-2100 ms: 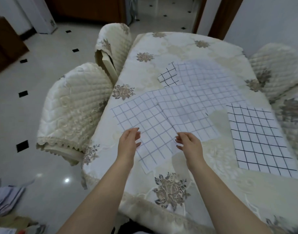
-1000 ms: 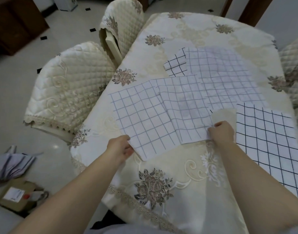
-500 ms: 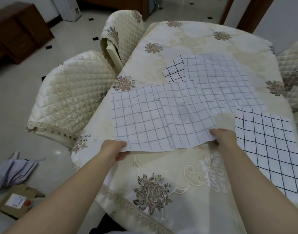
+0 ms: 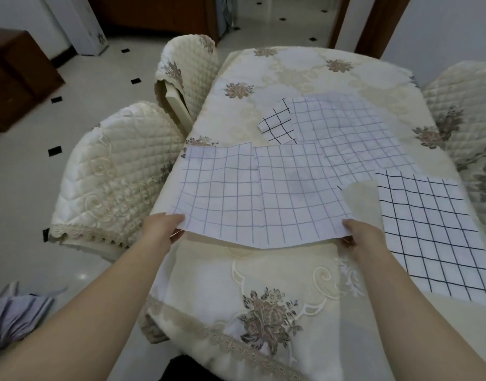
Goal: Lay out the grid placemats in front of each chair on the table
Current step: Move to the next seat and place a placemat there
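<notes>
Cream floral cloth covered the bench (image 4: 264, 284), with a quilted chair (image 4: 112, 174) tucked in on the left. The left hand (image 4: 162, 229) pinched the near left corner of the first pale-grid placemat (image 4: 217, 193), thumb on top and the other fingers (image 4: 177, 234) curled beneath. The right hand (image 4: 360, 235) gripped the near right corner of the second pale-grid placemat (image 4: 294, 193), which overlapped the first. Between the two sets of fingers the near edges hung just above the cloth. Just right of the right fingers a dark-grid placemat (image 4: 429, 229) lay flat. Beyond the fingers, a far pale-grid placemat (image 4: 346, 127) covered most of a small dark-grid placemat (image 4: 277, 125).
</notes>
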### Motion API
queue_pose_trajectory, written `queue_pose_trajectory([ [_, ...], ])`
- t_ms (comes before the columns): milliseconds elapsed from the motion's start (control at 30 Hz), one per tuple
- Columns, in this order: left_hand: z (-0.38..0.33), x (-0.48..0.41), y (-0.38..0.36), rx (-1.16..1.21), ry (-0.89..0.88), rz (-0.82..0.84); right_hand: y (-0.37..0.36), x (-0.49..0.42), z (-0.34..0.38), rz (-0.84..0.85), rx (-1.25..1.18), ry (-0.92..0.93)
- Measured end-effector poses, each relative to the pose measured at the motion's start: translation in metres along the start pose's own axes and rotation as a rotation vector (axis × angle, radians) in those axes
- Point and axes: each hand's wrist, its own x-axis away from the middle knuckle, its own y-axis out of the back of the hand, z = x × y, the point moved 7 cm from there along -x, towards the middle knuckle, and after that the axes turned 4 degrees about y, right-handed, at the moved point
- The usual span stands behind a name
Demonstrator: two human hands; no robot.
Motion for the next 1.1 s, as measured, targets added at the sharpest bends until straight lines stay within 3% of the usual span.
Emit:
queue_pose_trajectory([
  [300,-0.028,-0.039,0.024,-0.015,-0.004,0.026,-0.014,0.058,-0.043,-0.171,-0.117,0.028],
  [433,-0.046,-0.040,0.021,0.027,-0.034,0.133,-0.033,0.087,-0.045,-0.208,-0.251,0.082],
  [567,-0.066,-0.022,0.006,-0.023,-0.142,0.232,-0.063,0.120,-0.032,-0.161,-0.314,0.183],
  [933,-0.092,0.067,-0.064,-0.264,-0.524,0.412,-0.175,0.190,0.031,0.090,-0.023,0.534],
  [1100,-0.090,0.094,-0.087,-0.335,-0.618,0.488,-0.199,0.199,0.042,0.122,0.057,0.573],
])
